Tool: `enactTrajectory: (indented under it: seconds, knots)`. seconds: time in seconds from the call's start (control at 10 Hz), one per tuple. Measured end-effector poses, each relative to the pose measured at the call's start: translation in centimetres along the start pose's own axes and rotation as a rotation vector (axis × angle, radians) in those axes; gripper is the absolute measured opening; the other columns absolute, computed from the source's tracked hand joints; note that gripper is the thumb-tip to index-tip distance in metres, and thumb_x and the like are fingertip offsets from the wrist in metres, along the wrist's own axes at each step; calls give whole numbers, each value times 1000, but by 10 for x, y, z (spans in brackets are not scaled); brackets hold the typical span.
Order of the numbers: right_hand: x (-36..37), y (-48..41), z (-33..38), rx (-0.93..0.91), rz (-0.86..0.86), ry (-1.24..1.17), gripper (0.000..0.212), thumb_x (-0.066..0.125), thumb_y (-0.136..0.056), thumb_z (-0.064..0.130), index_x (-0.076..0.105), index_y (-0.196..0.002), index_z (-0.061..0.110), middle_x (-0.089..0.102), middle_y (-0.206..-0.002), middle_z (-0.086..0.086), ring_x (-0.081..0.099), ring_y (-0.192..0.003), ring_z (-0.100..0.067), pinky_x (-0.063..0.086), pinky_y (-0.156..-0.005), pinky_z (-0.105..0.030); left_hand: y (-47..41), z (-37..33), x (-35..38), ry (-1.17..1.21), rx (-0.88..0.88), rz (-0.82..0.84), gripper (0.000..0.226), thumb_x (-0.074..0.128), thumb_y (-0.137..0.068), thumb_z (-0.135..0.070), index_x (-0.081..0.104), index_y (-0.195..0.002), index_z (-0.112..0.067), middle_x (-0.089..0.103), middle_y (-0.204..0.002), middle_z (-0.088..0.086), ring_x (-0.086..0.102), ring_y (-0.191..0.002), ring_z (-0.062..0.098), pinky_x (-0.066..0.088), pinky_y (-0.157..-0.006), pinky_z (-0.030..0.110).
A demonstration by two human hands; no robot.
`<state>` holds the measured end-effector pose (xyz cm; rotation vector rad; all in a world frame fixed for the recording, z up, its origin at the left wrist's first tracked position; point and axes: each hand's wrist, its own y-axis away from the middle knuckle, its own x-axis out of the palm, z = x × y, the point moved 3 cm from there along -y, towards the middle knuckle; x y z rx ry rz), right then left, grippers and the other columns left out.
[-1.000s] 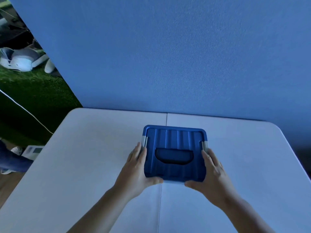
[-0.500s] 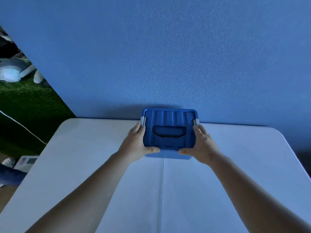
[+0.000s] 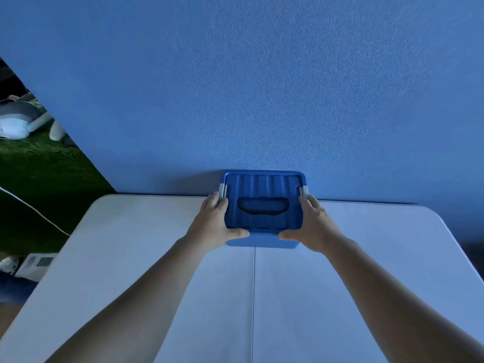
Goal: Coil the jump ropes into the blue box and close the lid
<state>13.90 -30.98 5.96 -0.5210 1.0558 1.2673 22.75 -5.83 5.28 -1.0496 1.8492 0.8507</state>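
The blue box (image 3: 263,242) stands at the far edge of the white table (image 3: 131,258), against the blue wall. Its ribbed lid (image 3: 264,187) is down, with a dark recessed handle in the middle and a grey latch on each side. My left hand (image 3: 214,226) grips the box's left side, thumb along the front edge. On the right side my right hand (image 3: 313,225) grips it the same way. No jump rope is visible; the inside of the box is hidden.
A blue partition wall (image 3: 262,87) rises right behind the table. Left of the table lies green turf with white equipment (image 3: 18,124), a white cable (image 3: 39,213) and a small white device (image 3: 39,263) on the floor. A seam runs down the table's middle.
Both hands have slid the closed box away from me, from the middle of the table to its far edge by the wall. My arms are now stretched out.
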Motion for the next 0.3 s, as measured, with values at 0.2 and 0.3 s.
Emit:
enactTrajectory:
  seconds: [0.2, 0.3]
  knots:
    - [-14, 31, 4, -16, -111, -98, 84, 76, -76, 54, 41, -145, 21, 47, -138, 1, 47, -126, -24, 45, -97, -36, 30, -10, -16, 203, 78, -178, 78, 67, -84, -64, 52, -145, -17, 47, -145, -2, 26, -143, 12, 34, -116, 31]
    - [-18, 70, 6, -50, -233, -147, 66, 74, -84, 45, 50, -141, 20, 52, -135, 4, 53, -122, -21, 41, -90, -27, 61, -20, -31, 356, 143, -294, 50, 63, -90, -56, 65, -128, -24, 59, -125, -14, 41, -128, 8, 37, -101, 17]
